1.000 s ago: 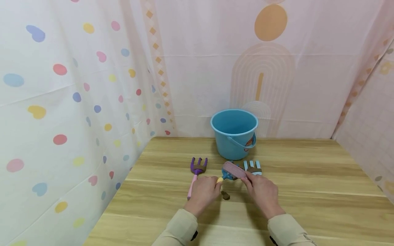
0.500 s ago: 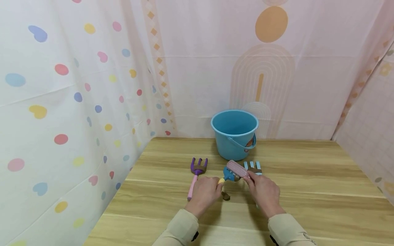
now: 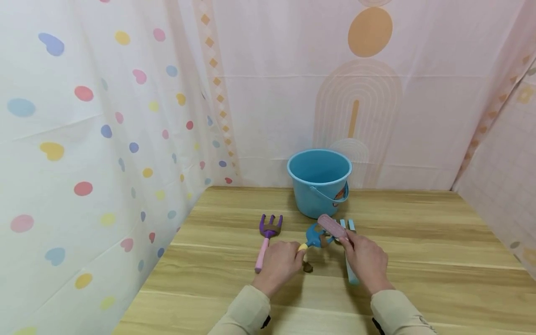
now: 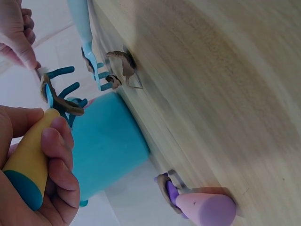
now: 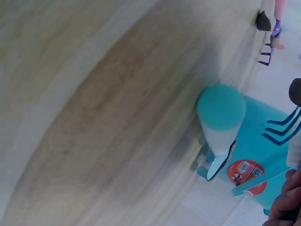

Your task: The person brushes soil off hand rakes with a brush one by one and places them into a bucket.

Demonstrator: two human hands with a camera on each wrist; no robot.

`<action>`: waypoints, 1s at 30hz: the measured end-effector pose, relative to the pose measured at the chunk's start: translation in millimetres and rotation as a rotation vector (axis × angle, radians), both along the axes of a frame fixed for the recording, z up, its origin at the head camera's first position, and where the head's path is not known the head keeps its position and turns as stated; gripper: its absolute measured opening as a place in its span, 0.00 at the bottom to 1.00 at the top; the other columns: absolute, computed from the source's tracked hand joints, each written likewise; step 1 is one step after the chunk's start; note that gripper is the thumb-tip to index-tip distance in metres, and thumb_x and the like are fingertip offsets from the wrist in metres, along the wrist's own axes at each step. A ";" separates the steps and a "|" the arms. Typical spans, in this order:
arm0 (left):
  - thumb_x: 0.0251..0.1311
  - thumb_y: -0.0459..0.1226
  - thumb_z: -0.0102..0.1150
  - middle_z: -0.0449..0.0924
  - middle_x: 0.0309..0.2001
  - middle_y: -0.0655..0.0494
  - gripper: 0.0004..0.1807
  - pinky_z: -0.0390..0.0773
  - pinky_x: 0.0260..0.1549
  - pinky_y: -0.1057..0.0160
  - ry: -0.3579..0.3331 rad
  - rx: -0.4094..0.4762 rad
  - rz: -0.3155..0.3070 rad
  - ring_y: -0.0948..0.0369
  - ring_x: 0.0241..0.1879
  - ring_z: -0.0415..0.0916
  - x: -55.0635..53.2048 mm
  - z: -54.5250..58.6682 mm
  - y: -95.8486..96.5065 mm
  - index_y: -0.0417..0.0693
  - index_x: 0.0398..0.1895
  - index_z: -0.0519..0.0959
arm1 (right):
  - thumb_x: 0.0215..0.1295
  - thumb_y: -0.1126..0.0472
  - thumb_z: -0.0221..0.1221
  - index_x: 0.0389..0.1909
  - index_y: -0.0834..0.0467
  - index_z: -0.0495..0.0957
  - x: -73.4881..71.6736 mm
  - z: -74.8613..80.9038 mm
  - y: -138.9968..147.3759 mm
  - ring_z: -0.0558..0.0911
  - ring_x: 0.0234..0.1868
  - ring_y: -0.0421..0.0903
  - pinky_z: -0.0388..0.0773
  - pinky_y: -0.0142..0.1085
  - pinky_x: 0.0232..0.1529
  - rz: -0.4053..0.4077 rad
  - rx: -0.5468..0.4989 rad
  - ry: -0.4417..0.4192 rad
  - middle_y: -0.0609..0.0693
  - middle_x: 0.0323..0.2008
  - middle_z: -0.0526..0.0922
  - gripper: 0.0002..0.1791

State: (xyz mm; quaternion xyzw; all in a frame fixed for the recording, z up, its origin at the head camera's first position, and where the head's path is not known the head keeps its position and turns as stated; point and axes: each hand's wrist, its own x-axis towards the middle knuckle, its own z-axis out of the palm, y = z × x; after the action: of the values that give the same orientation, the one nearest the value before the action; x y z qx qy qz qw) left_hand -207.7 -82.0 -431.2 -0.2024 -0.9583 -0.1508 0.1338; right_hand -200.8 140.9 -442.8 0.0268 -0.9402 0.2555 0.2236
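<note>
My left hand (image 3: pixel 279 261) grips the yellow handle of a small toy rake (image 3: pixel 314 237), whose blue tines carry a smear of brown, mud-like stuff (image 4: pixel 55 99). My right hand (image 3: pixel 368 261) pinches a pink brush (image 3: pixel 332 226) by its near end. Its pale bristles (image 5: pixel 294 151) face the rake, and the brush overlaps the right side of the tines in the head view. Under the right hand lies a light-blue toy rake (image 3: pixel 351 273) with brown on its head. A purple toy rake with a pink handle (image 3: pixel 262 256) lies beside the left hand, also smeared brown.
Behind the hands stands a blue bucket (image 3: pixel 316 200), its handle hanging down in front. A small dark brown lump (image 3: pixel 308 267) sits on the wooden table (image 3: pixel 418 242) between the wrists. Patterned curtains (image 3: pixel 272 116) rise behind the table and at both sides.
The right hand has drawn the brush rightward from over the middle of the rake's tines to their right side. More of the blue head and the light-blue handle show. The left hand barely moves.
</note>
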 end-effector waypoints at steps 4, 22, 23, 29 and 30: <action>0.66 0.43 0.59 0.67 0.15 0.65 0.15 0.65 0.15 0.65 -0.025 0.011 0.040 0.66 0.15 0.65 -3.5 -2.0 -2.1 0.53 0.20 0.77 | 0.66 0.52 0.64 0.53 0.54 0.84 -0.5 -0.8 -4.0 0.81 0.24 0.51 0.68 0.42 0.17 0.039 -0.008 0.041 0.55 0.34 0.86 0.18; 0.66 0.44 0.60 0.66 0.14 0.65 0.17 0.63 0.14 0.66 0.002 -0.006 0.046 0.67 0.15 0.62 -2.9 -2.0 -6.8 0.52 0.18 0.76 | 0.65 0.51 0.65 0.52 0.54 0.85 1.8 -4.6 -12.1 0.80 0.21 0.53 0.65 0.41 0.13 0.039 0.081 -0.006 0.59 0.31 0.86 0.18; 0.65 0.44 0.60 0.65 0.14 0.64 0.17 0.63 0.14 0.66 0.004 -0.005 0.046 0.67 0.14 0.62 -2.8 -2.0 -6.8 0.52 0.18 0.76 | 0.65 0.51 0.65 0.52 0.54 0.85 1.8 -4.3 -12.3 0.79 0.20 0.52 0.65 0.41 0.13 0.037 0.081 -0.004 0.59 0.30 0.85 0.18; 0.63 0.42 0.62 0.65 0.14 0.64 0.16 0.62 0.13 0.66 0.026 -0.005 0.034 0.66 0.15 0.62 -0.8 -3.3 -7.3 0.52 0.17 0.74 | 0.63 0.53 0.66 0.49 0.53 0.86 2.1 -6.4 -12.9 0.78 0.18 0.51 0.64 0.41 0.13 0.015 0.086 0.033 0.57 0.26 0.84 0.15; 0.63 0.42 0.62 0.65 0.14 0.64 0.16 0.62 0.13 0.66 0.029 -0.003 0.033 0.66 0.15 0.62 -0.5 -3.6 -7.4 0.52 0.17 0.74 | 0.63 0.53 0.67 0.49 0.53 0.86 2.2 -6.8 -12.9 0.77 0.18 0.51 0.64 0.41 0.13 0.013 0.083 0.039 0.57 0.25 0.84 0.15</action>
State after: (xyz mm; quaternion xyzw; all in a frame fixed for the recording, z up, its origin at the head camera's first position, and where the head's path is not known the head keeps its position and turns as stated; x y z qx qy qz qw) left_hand -208.2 -89.4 -434.8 -0.1891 -0.9596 -0.1445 0.1497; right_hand -198.6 128.1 -449.6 0.0469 -0.9454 0.2169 0.2388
